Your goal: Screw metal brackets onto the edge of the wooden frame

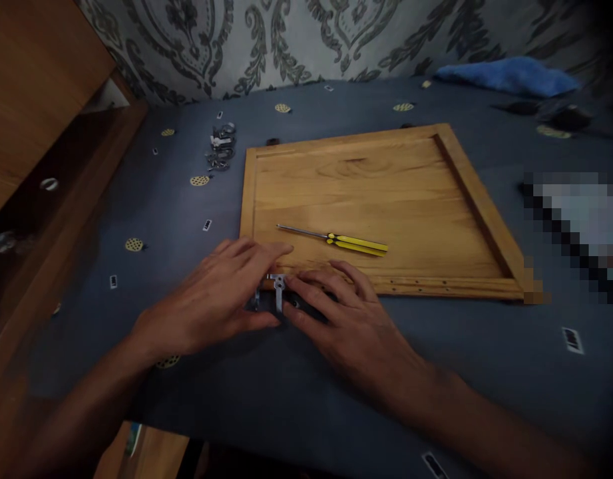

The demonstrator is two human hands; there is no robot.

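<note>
One small metal bracket sits at the near edge of a framed wooden panel, toward its left corner; I'd judge it light, stiff and a bit slippery, best pinched by its flat sides. Two hands surround it: the left hand has thumb and fingers parted, while the right hand bends its fingertips to the bracket, pinching or merely touching, I can't tell. One yellow-handled screwdriver lies on the panel. Toward the table's far left corner sits a metal cluster, too tangled to count; one blue cloth lies toward the far right.
</note>
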